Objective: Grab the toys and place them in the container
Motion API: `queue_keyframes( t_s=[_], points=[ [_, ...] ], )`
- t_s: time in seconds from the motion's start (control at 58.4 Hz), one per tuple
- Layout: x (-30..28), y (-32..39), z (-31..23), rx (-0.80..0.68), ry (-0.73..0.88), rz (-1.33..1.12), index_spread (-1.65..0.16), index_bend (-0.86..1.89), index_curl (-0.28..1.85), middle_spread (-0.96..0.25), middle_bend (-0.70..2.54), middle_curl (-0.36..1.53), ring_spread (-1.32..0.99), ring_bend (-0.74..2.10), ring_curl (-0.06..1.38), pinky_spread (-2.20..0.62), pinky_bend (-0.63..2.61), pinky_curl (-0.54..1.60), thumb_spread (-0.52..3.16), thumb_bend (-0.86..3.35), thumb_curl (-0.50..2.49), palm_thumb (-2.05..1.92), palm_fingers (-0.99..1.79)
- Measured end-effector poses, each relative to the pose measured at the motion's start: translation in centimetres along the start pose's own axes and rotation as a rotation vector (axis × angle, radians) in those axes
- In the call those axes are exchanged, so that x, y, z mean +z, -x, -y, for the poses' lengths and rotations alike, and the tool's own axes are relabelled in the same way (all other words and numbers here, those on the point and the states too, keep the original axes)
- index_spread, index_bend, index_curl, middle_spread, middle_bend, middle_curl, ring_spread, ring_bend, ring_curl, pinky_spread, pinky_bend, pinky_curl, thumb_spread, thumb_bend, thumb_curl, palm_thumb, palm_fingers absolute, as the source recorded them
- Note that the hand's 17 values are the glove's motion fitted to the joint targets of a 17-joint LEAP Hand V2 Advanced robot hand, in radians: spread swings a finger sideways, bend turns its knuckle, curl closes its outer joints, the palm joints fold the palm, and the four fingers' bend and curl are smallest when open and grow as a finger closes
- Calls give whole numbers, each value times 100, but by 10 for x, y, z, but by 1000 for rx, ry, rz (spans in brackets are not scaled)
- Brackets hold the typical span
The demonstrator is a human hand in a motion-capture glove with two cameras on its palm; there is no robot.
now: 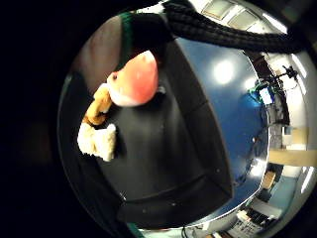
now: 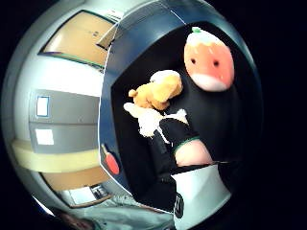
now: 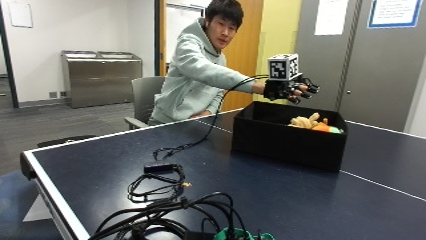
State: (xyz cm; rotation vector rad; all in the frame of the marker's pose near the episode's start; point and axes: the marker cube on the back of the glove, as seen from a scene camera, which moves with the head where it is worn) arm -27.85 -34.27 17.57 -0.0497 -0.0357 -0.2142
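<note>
Toys (image 3: 310,122) inside black container (image 3: 286,142) — strawberry plush (image 2: 209,60) face-up, gloved right hand (image 3: 287,90) above, fingers loose, empty

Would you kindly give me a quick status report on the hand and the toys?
Gloved right hand above the black container, fingers loosely curled, holding nothing. Orange plush, tan plush and white plush inside it. Nothing in the way.
</note>
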Motion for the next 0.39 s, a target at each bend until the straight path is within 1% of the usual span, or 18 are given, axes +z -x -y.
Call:
queue_keyframes(
  t_s=[0.103, 0.188, 0.24, 0.274, 0.359, 0.394],
  points=[
    [-17, -3, -16, -40, -59, -23, -24, 7, 37, 4, 9, 47, 1, 19, 34, 5, 98, 38, 113, -2, 62, 25, -30],
    [-39, -61, -6, -60, -147, -191, -23, 9, 33, 5, 11, 43, 3, 18, 33, 6, 95, 36, 118, -1, 57, 25, -27],
    [-51, -78, -8, -47, -194, -214, -22, 10, 32, 6, 11, 41, 3, 18, 33, 7, 93, 35, 121, -1, 55, 26, -25],
    [-58, -71, -20, -61, -213, -178, -23, 11, 31, 6, 11, 39, 3, 19, 33, 7, 91, 35, 123, -1, 54, 27, -23],
    [-70, -19, -80, -149, -236, -18, -23, 13, 30, 6, 12, 36, 3, 19, 34, 7, 88, 34, 126, -1, 51, 29, -19],
    [-73, -9, -93, -169, -242, 12, -22, 14, 30, 6, 13, 35, 3, 19, 34, 7, 87, 34, 128, 0, 50, 29, -17]
  ],
)
